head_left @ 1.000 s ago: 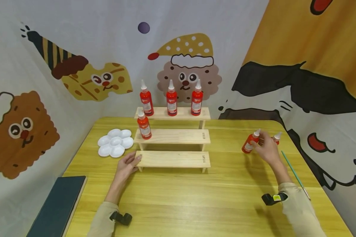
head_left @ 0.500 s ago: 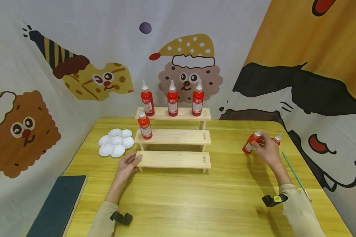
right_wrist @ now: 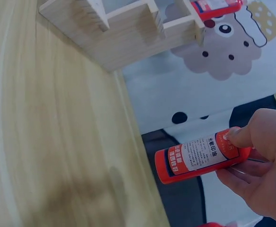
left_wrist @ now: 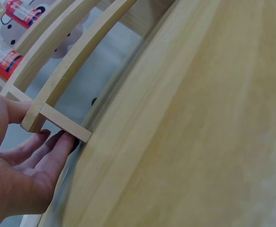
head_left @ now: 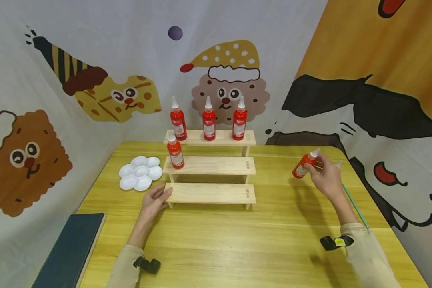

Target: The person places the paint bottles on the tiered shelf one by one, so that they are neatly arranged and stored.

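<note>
My right hand [head_left: 327, 179] holds a red ink bottle [head_left: 302, 168] with a white pointed nozzle, near the table's right side. The bottle is tilted and raised off the tabletop. In the right wrist view, the thumb lies along the label of the ink bottle [right_wrist: 194, 155]. At the left end of a three-step wooden rack [head_left: 209, 193], my left hand [head_left: 153, 203] grips the lowest step, thumb above and fingers underneath. Three similar bottles [head_left: 209, 125] stand upright on the top step. One more bottle [head_left: 175, 154] is at the left of the middle step.
Behind my right hand, another bottle shows only its white nozzle tip [head_left: 339, 164]. A green paintbrush [head_left: 354, 206] lies beside the right forearm. A white flower-shaped palette [head_left: 141, 173] is left of the rack. A dark book [head_left: 70, 248] lies at the left front edge.
My right hand has lifted its ink bottle slightly and tilted it further. The other bottle on the right is now mostly hidden behind that hand. My left hand has stayed put.
</note>
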Action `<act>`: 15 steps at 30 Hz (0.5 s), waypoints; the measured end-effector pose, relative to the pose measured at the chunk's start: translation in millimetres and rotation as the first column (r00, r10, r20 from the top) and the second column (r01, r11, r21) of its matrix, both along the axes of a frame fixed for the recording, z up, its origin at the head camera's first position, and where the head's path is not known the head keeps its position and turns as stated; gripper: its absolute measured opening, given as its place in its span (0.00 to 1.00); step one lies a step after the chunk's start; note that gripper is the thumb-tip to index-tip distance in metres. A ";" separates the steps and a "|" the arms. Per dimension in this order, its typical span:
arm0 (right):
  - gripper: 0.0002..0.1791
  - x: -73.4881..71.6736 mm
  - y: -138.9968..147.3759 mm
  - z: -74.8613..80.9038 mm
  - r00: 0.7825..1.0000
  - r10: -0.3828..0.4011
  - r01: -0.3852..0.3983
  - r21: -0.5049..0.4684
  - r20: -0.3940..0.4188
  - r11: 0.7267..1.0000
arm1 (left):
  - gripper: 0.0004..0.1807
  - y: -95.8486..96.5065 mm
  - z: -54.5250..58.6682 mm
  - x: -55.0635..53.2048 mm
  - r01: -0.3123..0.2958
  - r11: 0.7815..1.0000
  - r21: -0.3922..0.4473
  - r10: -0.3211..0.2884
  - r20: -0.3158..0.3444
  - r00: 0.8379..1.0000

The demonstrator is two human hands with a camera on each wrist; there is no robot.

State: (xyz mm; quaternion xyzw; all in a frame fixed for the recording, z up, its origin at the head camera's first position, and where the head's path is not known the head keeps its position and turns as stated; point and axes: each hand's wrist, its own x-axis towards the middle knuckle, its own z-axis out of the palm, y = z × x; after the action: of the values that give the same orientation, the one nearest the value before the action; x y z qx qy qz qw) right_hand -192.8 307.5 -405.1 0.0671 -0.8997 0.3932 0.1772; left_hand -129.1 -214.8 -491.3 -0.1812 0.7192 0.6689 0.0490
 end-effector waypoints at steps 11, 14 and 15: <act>0.23 6.1 -13.6 27.7 0.999 0.040 -0.040 0.004 -0.025 0.999 | 0.34 0.2 -3.3 -2.3 -0.006 1.000 0.003 0.006 -0.003 1.000; 0.24 9.4 -19.5 34.5 0.998 0.041 -0.040 0.020 -0.051 0.999 | 0.34 -0.4 -3.0 -2.6 -0.008 1.000 0.004 0.008 -0.002 1.000; 0.24 10.6 -21.7 36.6 0.997 0.041 -0.040 0.024 -0.060 0.999 | 0.34 -0.5 -2.9 -2.4 -0.007 1.000 0.004 0.007 -0.002 1.000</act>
State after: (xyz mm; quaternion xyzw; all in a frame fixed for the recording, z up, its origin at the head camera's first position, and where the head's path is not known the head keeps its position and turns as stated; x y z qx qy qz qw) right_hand -182.2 285.8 -368.6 0.0994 -0.8969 0.3840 0.1956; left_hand -131.5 -215.3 -494.2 -0.1826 0.7174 0.6707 0.0463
